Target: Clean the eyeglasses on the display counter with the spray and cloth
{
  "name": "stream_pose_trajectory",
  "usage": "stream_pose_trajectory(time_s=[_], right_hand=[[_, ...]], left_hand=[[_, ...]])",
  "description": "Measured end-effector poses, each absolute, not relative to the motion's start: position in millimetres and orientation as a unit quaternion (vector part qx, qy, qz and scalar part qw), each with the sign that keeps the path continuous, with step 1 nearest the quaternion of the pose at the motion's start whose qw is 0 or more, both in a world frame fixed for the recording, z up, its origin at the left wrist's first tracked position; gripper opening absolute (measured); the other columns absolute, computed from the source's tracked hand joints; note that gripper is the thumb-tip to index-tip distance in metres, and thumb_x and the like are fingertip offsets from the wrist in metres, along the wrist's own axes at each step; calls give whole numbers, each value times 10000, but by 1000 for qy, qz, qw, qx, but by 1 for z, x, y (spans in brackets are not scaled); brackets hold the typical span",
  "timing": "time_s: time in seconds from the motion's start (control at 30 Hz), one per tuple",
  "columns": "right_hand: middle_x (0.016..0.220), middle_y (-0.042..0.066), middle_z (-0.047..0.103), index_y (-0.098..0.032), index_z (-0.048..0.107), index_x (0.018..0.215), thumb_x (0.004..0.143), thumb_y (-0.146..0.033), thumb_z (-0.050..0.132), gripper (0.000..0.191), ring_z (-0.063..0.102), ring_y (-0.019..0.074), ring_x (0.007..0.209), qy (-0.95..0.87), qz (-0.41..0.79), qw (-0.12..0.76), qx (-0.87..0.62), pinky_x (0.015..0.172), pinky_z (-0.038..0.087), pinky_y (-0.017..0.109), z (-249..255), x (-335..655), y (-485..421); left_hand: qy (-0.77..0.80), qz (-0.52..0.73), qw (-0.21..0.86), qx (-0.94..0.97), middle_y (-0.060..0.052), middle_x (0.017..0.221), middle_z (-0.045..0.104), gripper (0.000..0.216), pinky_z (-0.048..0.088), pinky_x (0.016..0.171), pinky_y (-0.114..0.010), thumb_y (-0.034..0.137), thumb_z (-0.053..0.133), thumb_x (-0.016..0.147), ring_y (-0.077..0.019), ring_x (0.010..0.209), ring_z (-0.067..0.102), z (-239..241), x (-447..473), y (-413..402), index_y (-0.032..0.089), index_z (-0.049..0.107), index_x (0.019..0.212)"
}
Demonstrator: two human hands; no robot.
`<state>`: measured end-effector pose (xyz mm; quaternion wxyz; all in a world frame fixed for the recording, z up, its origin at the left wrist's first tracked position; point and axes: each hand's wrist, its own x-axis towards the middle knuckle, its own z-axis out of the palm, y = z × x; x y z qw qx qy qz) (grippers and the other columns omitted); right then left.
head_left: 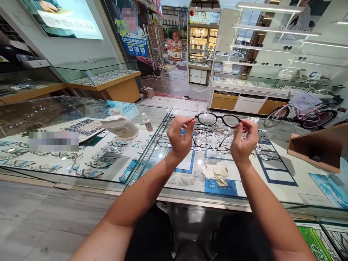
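Note:
Both of my hands hold up a pair of black round-framed eyeglasses above the glass counter. My left hand pinches the frame near its left end, and my right hand pinches the other end. The lenses face away from me, and the temples hang down towards me between my hands. Below, a crumpled cream cloth lies on the counter, partly over a blue card. Many other frames show through the glass beneath my hands.
On the counter's left stand a small white spray bottle, a white scanner-like device and a keyboard. A wooden stand sits at the right. Farther off are an oval mirror, a pink bicycle and other display cases.

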<state>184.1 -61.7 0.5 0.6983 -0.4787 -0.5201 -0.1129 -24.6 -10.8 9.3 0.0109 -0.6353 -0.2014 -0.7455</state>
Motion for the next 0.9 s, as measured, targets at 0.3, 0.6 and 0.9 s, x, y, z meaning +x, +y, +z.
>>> stream_pose_trajectory(time_s=[0.3, 0.6, 0.9], right_hand=[[957, 57, 726, -254, 664, 1130, 1096, -472, 565, 241, 689, 242, 884, -527, -109, 691, -482, 819, 497, 417, -2, 185, -59], [981, 57, 740, -258, 673, 1121, 1097, -490, 557, 260, 704, 245, 893, -529, -103, 683, -493, 829, 514, 419, -4, 187, -56], [994, 51, 735, -253, 674, 1108, 1103, -449, 563, 225, 717, 239, 883, -541, -108, 681, -482, 808, 503, 402, -5, 188, -54]], left_hand=[[-204, -740, 41, -639, -9, 913, 743, 91, 490, 677, -292, 225, 696, 1034, -136, 821, 662, 9, -24, -11, 255, 742, 1107], [-194, -743, 45, -639, -10, 921, 756, 116, 512, 689, -290, 212, 703, 1033, -134, 822, 683, 13, -23, -15, 258, 761, 1122], [-223, -736, 55, -637, -26, 887, 752, 88, 532, 665, -300, 285, 702, 1041, -147, 791, 681, 11, -23, -15, 249, 775, 1075]])
